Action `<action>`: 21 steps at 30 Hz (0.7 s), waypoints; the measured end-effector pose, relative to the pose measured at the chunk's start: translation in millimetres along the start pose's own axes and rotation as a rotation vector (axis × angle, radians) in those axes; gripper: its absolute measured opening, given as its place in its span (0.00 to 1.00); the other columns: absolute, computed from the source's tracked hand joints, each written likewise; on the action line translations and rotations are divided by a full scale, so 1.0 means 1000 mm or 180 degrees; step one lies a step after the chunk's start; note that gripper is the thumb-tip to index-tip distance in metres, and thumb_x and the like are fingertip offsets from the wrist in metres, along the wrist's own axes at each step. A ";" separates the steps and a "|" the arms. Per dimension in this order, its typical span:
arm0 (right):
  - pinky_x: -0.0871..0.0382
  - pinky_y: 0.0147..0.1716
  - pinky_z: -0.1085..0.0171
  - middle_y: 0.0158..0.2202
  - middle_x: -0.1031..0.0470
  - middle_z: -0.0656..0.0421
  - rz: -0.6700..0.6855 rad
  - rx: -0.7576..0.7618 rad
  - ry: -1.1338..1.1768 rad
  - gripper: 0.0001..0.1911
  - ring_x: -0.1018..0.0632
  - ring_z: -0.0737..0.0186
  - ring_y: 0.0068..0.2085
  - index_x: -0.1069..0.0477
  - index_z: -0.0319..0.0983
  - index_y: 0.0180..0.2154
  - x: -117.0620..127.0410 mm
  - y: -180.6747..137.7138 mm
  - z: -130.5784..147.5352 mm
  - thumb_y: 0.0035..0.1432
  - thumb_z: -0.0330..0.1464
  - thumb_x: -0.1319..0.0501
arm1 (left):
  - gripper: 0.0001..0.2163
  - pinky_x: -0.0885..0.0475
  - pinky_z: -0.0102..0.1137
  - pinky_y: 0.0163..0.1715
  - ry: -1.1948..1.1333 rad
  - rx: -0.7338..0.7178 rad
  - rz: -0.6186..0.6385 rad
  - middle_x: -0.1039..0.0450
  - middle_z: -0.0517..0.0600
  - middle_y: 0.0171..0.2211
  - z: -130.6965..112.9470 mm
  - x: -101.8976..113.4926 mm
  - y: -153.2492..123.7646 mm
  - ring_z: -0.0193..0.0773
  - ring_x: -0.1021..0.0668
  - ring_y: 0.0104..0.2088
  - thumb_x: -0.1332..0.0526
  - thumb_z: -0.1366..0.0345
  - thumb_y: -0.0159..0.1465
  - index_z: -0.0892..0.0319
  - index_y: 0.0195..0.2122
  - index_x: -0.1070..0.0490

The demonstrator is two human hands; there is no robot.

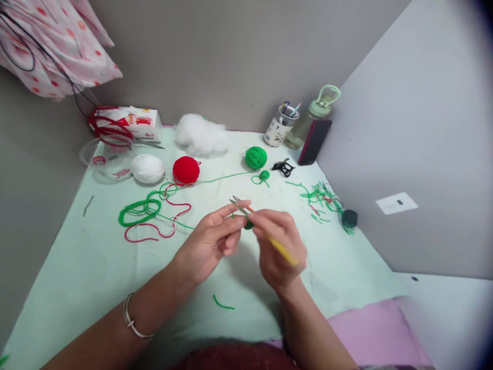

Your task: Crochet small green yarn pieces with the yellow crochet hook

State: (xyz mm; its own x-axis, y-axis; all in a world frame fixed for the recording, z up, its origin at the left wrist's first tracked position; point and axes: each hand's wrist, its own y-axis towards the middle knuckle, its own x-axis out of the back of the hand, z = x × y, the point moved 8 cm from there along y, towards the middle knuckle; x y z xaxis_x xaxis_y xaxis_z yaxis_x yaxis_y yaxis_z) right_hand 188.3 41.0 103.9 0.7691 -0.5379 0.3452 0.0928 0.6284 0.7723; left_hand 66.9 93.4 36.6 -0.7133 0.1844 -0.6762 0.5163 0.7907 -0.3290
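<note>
Over the middle of the table, my left hand (211,234) pinches a small green yarn piece (248,224) between thumb and fingers. Most of that piece is covered by my fingertips. My right hand (281,246) is closed around small thread snips with a yellow handle (283,250). Their two pointed metal blades (239,205) stick out to the left, above my left thumb and close to the green piece. A short green yarn end (223,303) lies on the cloth below my hands.
Behind my hands are a red yarn ball (186,170), white yarn ball (148,169), green yarn ball (256,158) and white stuffing (201,134). Loose yarn loops (140,211) lie left; green scraps (319,198) lie right. A bottle (302,126), phone (315,143) and pen cup (280,128) stand back right.
</note>
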 end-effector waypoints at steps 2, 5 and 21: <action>0.19 0.33 0.59 0.38 0.18 0.56 -0.0108 -0.0662 0.0798 0.12 0.18 0.61 0.34 0.18 0.45 0.47 0.003 0.003 -0.017 0.72 0.27 0.41 | 0.23 0.48 0.19 0.16 -0.0129 0.0058 0.0050 0.42 0.36 0.20 -0.002 -0.001 0.001 0.21 0.46 0.18 0.25 0.66 0.61 0.67 0.56 0.23; 0.22 0.31 0.60 0.37 0.20 0.58 -0.0104 -0.1348 0.1604 0.10 0.21 0.64 0.29 0.18 0.43 0.42 -0.002 0.004 -0.034 0.73 0.32 0.40 | 0.22 0.50 0.19 0.17 -0.0064 -0.0090 0.0000 0.44 0.35 0.18 -0.009 -0.001 0.001 0.21 0.48 0.18 0.26 0.67 0.62 0.66 0.56 0.23; 0.23 0.32 0.62 0.38 0.16 0.57 0.0057 -0.1732 0.2066 0.08 0.20 0.64 0.32 0.16 0.44 0.42 -0.014 0.001 -0.044 0.71 0.36 0.36 | 0.17 0.48 0.22 0.16 0.0341 -0.0404 -0.0097 0.29 0.42 0.31 -0.017 -0.004 -0.004 0.19 0.41 0.17 0.26 0.66 0.61 0.59 0.52 0.19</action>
State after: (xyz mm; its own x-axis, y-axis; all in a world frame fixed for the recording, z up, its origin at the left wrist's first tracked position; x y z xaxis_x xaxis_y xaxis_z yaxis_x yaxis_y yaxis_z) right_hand 205.5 73.3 76.5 0.9685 -0.2004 -0.1481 0.2407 0.9060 0.3481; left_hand 59.1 99.1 51.5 -0.7777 0.2149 -0.5908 0.4344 0.8630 -0.2579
